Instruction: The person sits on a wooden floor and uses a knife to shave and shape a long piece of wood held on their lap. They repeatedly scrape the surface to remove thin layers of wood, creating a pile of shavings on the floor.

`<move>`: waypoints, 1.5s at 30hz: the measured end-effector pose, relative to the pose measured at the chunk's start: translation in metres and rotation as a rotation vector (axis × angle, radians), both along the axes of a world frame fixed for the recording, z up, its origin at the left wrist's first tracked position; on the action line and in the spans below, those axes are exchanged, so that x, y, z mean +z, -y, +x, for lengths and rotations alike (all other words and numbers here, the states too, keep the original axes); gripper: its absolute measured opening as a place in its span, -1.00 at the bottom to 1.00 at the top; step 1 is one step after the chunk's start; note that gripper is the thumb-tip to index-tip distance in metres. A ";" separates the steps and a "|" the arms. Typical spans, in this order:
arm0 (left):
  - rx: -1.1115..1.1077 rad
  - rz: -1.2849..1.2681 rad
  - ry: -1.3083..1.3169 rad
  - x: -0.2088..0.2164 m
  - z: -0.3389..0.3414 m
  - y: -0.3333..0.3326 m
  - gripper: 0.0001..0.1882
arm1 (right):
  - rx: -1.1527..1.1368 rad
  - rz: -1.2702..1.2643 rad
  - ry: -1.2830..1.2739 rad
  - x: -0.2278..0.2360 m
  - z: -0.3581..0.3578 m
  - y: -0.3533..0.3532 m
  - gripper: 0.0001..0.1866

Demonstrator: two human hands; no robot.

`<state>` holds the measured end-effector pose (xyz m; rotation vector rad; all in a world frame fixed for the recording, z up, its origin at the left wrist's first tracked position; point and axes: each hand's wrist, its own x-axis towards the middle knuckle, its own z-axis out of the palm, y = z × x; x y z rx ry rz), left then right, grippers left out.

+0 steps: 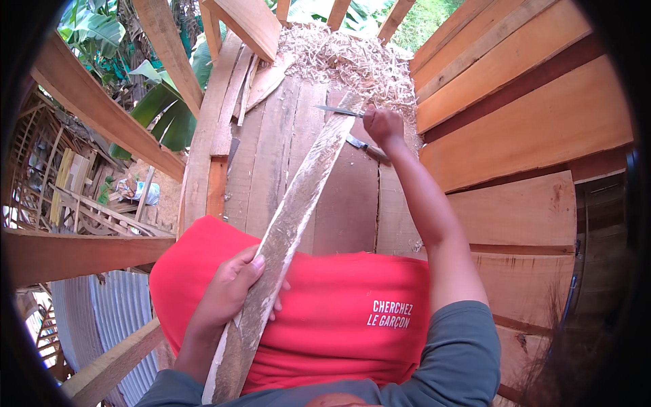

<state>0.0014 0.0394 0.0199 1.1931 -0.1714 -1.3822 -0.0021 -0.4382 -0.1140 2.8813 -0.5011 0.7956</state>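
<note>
Left hand [227, 292] fingers wrapped round the plank [291, 224]; right hand [383, 127] fisted on the knife [337, 110] — a slip could cut toward the body.

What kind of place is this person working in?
Most likely an open-air carpentry workshop. There is a heap of wood shavings on a plank workbench, sawn boards stacked alongside, and banana-like leaves beyond the timber framing.

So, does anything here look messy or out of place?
Yes: a heap of wood shavings covers the far end of the plank workbench, just beyond the right hand and the knife. Nothing looks broken.
</note>
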 end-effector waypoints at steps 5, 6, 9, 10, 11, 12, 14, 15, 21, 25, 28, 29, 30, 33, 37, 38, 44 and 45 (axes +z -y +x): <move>0.035 -0.004 0.030 0.000 0.005 -0.009 -0.58 | 0.097 -0.044 0.067 0.002 0.017 -0.038 -0.49; 0.039 -0.007 0.044 0.001 0.004 -0.007 -0.58 | 0.179 -0.070 0.136 0.003 0.019 -0.036 -0.49; -0.020 0.003 0.042 0.004 -0.004 -0.001 -0.56 | -0.105 -0.038 0.020 0.001 -0.001 0.009 -0.47; -0.004 0.020 0.038 0.002 -0.001 -0.004 -0.56 | -0.202 0.041 -0.085 0.005 0.013 -0.010 -0.40; 0.014 0.027 0.028 0.001 0.001 -0.005 -0.56 | -0.185 0.117 -0.153 0.014 0.021 -0.018 -0.38; 0.023 0.007 0.021 -0.001 0.003 -0.007 -0.57 | -0.168 0.193 -0.222 0.023 0.028 -0.025 -0.35; 0.029 0.000 0.020 -0.001 0.004 -0.007 -0.61 | -0.083 0.369 -0.256 0.021 0.026 -0.019 -0.30; 0.032 -0.003 0.019 -0.001 0.004 -0.007 -0.63 | -0.027 0.424 -0.328 0.026 0.020 -0.010 -0.33; 0.018 0.001 -0.333 -0.019 0.010 -0.001 -0.47 | -0.073 1.268 -0.730 0.052 0.002 0.016 -0.50; -0.043 0.118 -0.284 -0.010 0.006 0.022 -0.38 | -0.048 0.623 -0.612 0.045 -0.012 0.011 -0.53; -0.094 0.150 -0.095 -0.022 0.004 0.021 -0.43 | -0.240 0.444 -0.601 0.073 -0.005 -0.031 -0.58; -0.088 0.147 -0.084 -0.021 0.002 0.020 -0.45 | -0.288 0.428 -0.615 0.080 -0.006 -0.039 -0.58; -0.081 0.145 -0.073 -0.020 0.001 0.019 -0.47 | -0.286 0.374 -0.580 0.076 -0.006 -0.040 -0.61; -0.078 0.150 -0.039 -0.017 -0.003 0.017 -0.48 | -0.257 0.251 -0.543 0.081 -0.012 -0.051 -0.63; -0.116 0.161 -0.008 -0.017 -0.008 0.016 -0.48 | -0.221 0.105 -0.477 0.068 -0.021 -0.042 -0.65; -0.113 0.150 -0.007 -0.017 -0.008 0.015 -0.48 | -0.210 0.178 -0.440 0.063 -0.024 -0.040 -0.61; -0.104 0.122 -0.001 -0.018 -0.007 0.013 -0.48 | 0.098 0.712 -0.397 0.051 -0.039 -0.028 -0.55; -0.102 0.121 -0.002 -0.018 -0.007 0.013 -0.48 | 0.140 0.686 -0.419 0.053 -0.040 -0.033 -0.56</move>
